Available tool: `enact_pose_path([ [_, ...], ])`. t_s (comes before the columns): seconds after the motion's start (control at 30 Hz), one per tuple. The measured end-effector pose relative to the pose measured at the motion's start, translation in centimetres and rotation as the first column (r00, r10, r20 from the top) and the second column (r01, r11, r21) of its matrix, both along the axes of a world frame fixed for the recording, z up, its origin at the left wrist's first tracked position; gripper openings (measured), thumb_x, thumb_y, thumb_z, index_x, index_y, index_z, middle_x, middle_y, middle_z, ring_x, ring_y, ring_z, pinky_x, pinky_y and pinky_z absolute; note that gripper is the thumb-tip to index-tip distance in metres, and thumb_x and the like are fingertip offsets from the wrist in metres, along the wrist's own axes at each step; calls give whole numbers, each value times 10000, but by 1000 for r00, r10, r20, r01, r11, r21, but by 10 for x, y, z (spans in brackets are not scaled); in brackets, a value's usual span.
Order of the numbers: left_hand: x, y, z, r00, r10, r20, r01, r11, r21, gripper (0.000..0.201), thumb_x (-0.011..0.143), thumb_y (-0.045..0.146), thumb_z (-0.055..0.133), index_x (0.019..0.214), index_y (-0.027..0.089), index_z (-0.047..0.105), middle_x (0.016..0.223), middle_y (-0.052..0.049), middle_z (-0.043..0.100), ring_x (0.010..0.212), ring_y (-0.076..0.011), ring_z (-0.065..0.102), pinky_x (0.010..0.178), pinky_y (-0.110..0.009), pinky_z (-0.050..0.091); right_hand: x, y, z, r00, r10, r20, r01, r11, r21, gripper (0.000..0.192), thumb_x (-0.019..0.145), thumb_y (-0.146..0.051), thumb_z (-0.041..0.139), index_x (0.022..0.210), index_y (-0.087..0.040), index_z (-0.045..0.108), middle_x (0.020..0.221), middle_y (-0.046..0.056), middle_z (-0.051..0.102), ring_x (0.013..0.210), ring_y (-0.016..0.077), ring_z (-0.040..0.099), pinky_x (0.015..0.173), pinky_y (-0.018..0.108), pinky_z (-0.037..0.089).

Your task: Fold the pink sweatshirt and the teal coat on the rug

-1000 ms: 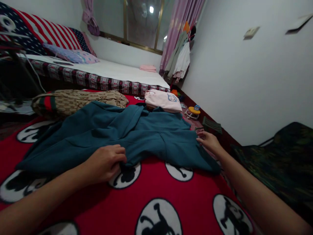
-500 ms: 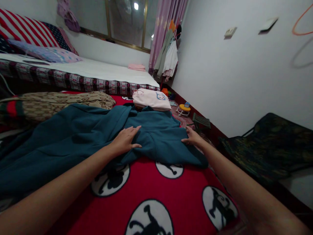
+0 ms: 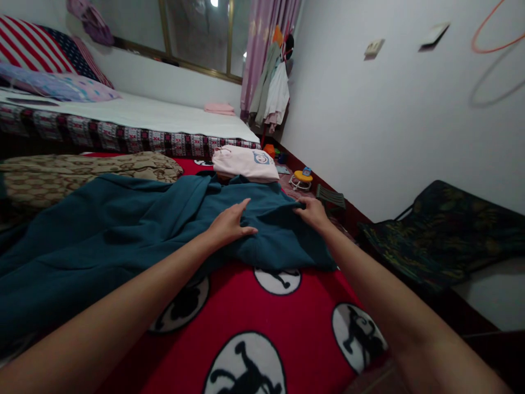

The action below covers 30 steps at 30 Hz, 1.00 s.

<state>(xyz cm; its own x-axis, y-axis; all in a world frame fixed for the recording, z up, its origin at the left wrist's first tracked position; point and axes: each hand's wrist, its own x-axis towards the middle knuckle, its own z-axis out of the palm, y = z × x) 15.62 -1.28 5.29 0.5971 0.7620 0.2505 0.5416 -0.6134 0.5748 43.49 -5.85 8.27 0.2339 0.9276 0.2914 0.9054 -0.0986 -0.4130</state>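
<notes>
Teal garment lies on the red blanket, long axis running L-R across the view, a bit skewed: L part spreads wide & runs out past the L edge of view, R end points twd the blanket's R edge. Can't tell which end is the top.

R hand: fingertips closed in a pinch on the garment's far R edge. L hand: half open, thumb & fingers spread, over mid-garment, no grip seen; can't tell if it's touching.

Vs ½ s ago: R hand has gone fwd from the near part of the R end to the far edge, cloth there now pulled up in a ridge; L hand slid R, closer to it. View also swung slightly R.

Edges/room: pink folded top sits right by the garment's far side, brown patterned cloth just beyond its L part. Near side = wide bare blanket. Past the blanket's R edge, narrow floor strip w/ yellow-topped stool & green stool, then wall; dark patterned chair well R of R arm.
</notes>
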Motion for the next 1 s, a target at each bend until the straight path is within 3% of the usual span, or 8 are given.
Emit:
enact_pose_path([
  [0.13,18,-1,8,983,-33,179,20,997,74,1236,569,462,822,1535,139,121,1436,-204,451,1289,-321,475,1020,-408,406,-42,-17,40,939,341,42,-340,906,251,114,744,-188,655,848,-187,702,858,20,640,830,168,590,743,266,446],
  [0.23,32,1,16,968,-94,233,90,995,31,973,607,453,785,1447,174,380,1194,-95,641,1079,-282,607,867,-340,470,-71,-31,59,865,498,59,-487,805,338,105,768,-154,623,835,-200,689,846,18,609,836,165,582,747,276,459],
  [0.4,36,8,33,955,-48,292,58,998,-28,341,807,423,554,789,124,718,648,-6,622,675,-178,585,587,-234,385,-73,-61,62,946,314,-84,-245,859,449,194,845,-315,614,1003,-205,637,962,37,643,831,166,598,701,268,474],
  [0.53,29,14,53,920,45,389,-45,999,-9,276,783,300,545,860,126,744,763,-41,699,737,-184,591,623,-235,397,-49,-86,38,978,47,-203,-47,999,8,479,885,-603,475,714,-183,628,574,18,595,517,131,557,521,241,411],
  [0.67,29,16,75,900,74,430,-90,996,17,250,786,263,550,822,116,749,749,-52,697,747,-190,598,657,-249,409,-49,-93,3,923,-15,-384,-136,921,-364,595,826,-732,447,690,-174,605,629,55,646,500,142,608,476,234,420],
  [0.77,37,4,93,898,46,437,-80,995,59,261,811,265,539,751,102,734,691,-50,668,721,-190,593,657,-261,413,-68,-88,-13,724,-50,-688,-203,938,-282,595,799,-751,472,989,-201,597,862,66,689,640,173,676,542,259,496],
  [0.9,59,-41,107,894,-120,432,88,992,94,277,860,238,496,864,113,743,766,-62,696,790,-208,621,717,-290,457,-98,-85,-19,226,106,-968,-228,972,54,711,810,-813,292,1260,-299,486,1120,68,668,972,240,672,778,389,557],
  [1.0,69,-84,99,843,-420,336,414,906,93,314,867,232,538,1132,168,693,1038,-84,717,989,-228,635,866,-331,477,-101,-94,-27,226,245,-943,-72,969,235,649,860,-763,252,1266,-325,508,1207,55,625,1198,253,550,931,422,512],
])
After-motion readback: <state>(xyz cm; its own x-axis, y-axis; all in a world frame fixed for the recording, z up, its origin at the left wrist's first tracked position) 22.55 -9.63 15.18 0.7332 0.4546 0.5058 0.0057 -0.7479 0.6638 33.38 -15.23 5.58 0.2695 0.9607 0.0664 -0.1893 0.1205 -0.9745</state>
